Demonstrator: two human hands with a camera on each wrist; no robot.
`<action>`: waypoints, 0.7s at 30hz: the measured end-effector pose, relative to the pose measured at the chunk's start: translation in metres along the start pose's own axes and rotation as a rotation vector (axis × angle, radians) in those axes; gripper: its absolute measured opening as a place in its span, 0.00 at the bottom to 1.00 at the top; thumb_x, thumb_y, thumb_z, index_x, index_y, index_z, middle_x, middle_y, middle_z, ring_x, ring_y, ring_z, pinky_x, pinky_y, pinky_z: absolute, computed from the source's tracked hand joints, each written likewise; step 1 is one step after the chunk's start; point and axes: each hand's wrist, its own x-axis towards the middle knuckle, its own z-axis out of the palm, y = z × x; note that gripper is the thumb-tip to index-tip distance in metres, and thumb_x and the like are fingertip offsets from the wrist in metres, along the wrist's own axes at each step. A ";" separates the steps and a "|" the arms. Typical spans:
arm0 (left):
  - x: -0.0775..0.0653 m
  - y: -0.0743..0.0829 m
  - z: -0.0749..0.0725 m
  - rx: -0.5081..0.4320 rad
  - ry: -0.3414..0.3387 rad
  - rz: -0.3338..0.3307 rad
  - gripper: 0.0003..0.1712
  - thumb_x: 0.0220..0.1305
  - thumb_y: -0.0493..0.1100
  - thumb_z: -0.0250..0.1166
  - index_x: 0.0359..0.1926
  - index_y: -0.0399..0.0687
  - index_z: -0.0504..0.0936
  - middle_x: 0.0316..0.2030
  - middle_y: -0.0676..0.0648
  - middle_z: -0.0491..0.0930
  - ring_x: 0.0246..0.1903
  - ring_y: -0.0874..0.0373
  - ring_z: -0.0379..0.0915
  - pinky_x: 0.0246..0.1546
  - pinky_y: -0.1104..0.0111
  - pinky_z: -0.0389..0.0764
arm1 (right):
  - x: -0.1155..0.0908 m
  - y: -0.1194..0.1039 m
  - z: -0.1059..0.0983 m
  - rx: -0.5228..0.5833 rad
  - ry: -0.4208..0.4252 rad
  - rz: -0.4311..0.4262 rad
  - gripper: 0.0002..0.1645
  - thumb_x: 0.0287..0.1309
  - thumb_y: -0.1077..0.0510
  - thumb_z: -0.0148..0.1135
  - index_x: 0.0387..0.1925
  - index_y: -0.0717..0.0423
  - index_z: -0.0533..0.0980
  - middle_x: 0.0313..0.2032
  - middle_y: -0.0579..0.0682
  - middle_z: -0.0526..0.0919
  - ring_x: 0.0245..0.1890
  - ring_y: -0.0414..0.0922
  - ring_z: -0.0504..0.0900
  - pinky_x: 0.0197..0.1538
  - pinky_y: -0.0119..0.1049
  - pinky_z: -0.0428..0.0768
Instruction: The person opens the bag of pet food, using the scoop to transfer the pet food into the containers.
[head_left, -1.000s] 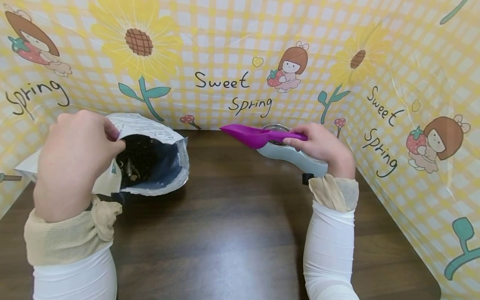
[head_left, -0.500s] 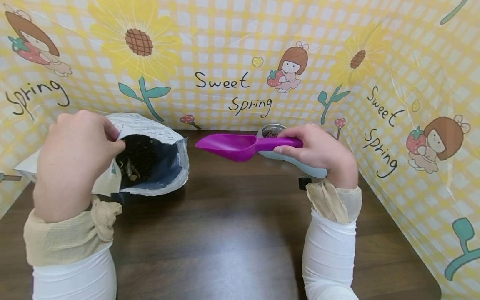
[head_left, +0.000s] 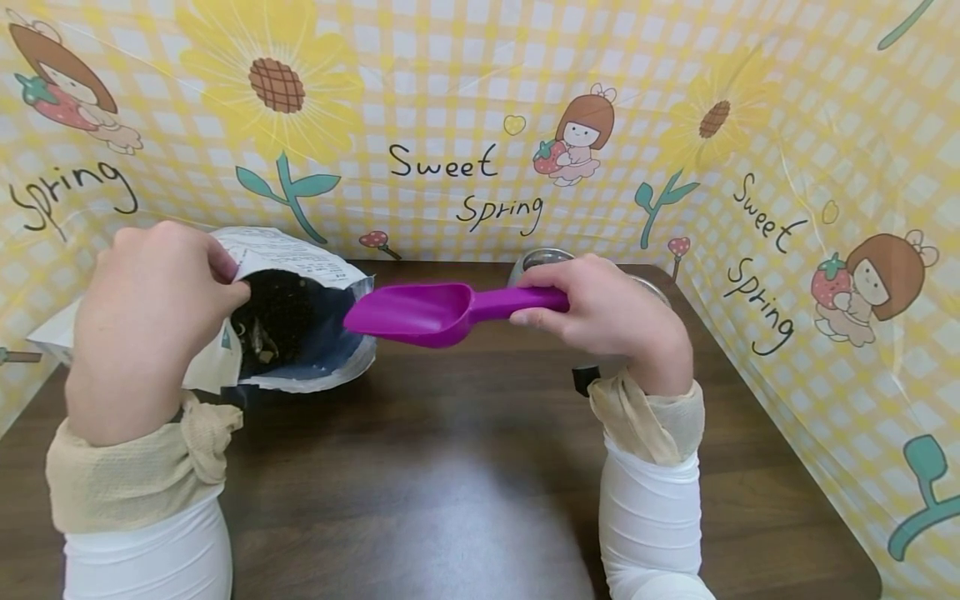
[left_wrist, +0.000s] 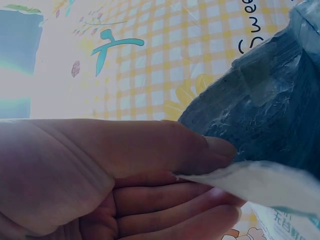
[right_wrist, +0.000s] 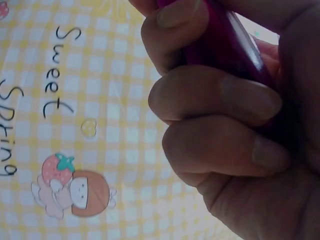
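Note:
My left hand (head_left: 150,325) pinches the torn edge of a white bag (head_left: 300,254) between thumb and fingers and holds its mouth open. Dark granules (head_left: 281,308) show inside, against the bag's silvery-blue lining. In the left wrist view, the white flap (left_wrist: 260,182) runs out from under the thumb. My right hand (head_left: 611,317) grips the handle of a purple scoop (head_left: 408,310), its hollow facing up with nothing seen in it. The scoop's tip overlaps the right edge of the bag's mouth. Curled fingers (right_wrist: 215,97) wrap the purple handle in the right wrist view.
Behind my right hand, partly hidden, stands a double pet bowl (head_left: 546,257) with metal dishes. A yellow checked cloth (head_left: 442,108) hangs behind and along the sides of the dark wooden table (head_left: 450,467). A small black block (head_left: 585,381) sits at my right wrist.
My right hand has moved the scoop left and towards me, from before the pet bowl to the bag's mouth, its hollow coming more into view. My left hand and the bag have stayed put.

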 end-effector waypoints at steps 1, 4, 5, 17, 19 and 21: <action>0.000 0.000 0.000 0.000 0.000 0.001 0.12 0.68 0.41 0.69 0.42 0.35 0.91 0.46 0.27 0.89 0.45 0.18 0.78 0.42 0.34 0.78 | 0.001 -0.003 0.001 -0.003 -0.006 -0.008 0.09 0.71 0.49 0.73 0.45 0.47 0.88 0.26 0.43 0.82 0.23 0.39 0.75 0.31 0.35 0.76; 0.001 0.000 0.000 0.001 -0.003 0.004 0.12 0.68 0.41 0.69 0.42 0.34 0.91 0.46 0.26 0.89 0.46 0.17 0.77 0.43 0.33 0.77 | 0.005 -0.011 0.004 -0.005 -0.023 -0.023 0.09 0.71 0.49 0.73 0.44 0.49 0.87 0.25 0.43 0.81 0.23 0.39 0.75 0.31 0.36 0.76; 0.001 0.000 0.000 0.002 -0.005 0.004 0.12 0.68 0.41 0.69 0.43 0.34 0.91 0.47 0.26 0.89 0.46 0.17 0.77 0.43 0.33 0.77 | 0.007 -0.013 0.006 -0.007 -0.025 -0.028 0.09 0.71 0.49 0.73 0.44 0.49 0.87 0.25 0.43 0.81 0.23 0.39 0.75 0.31 0.36 0.76; 0.000 0.001 -0.001 0.004 -0.002 0.011 0.12 0.68 0.40 0.69 0.42 0.34 0.91 0.48 0.26 0.88 0.45 0.18 0.78 0.42 0.33 0.79 | 0.033 -0.059 0.037 -0.188 0.013 -0.108 0.10 0.73 0.46 0.71 0.39 0.46 0.86 0.22 0.40 0.79 0.21 0.38 0.74 0.29 0.34 0.75; -0.001 0.001 -0.001 0.003 -0.004 0.010 0.11 0.68 0.40 0.68 0.42 0.35 0.91 0.48 0.26 0.88 0.45 0.19 0.78 0.41 0.33 0.79 | 0.038 -0.068 0.044 -0.222 0.024 -0.084 0.11 0.72 0.44 0.71 0.37 0.45 0.85 0.22 0.40 0.78 0.22 0.39 0.75 0.29 0.35 0.75; -0.001 0.002 -0.001 0.002 -0.006 0.005 0.11 0.68 0.40 0.68 0.41 0.35 0.91 0.48 0.26 0.88 0.44 0.19 0.78 0.41 0.34 0.79 | 0.043 -0.078 0.052 -0.270 0.047 -0.060 0.12 0.72 0.44 0.71 0.35 0.45 0.83 0.22 0.41 0.77 0.23 0.41 0.77 0.28 0.37 0.77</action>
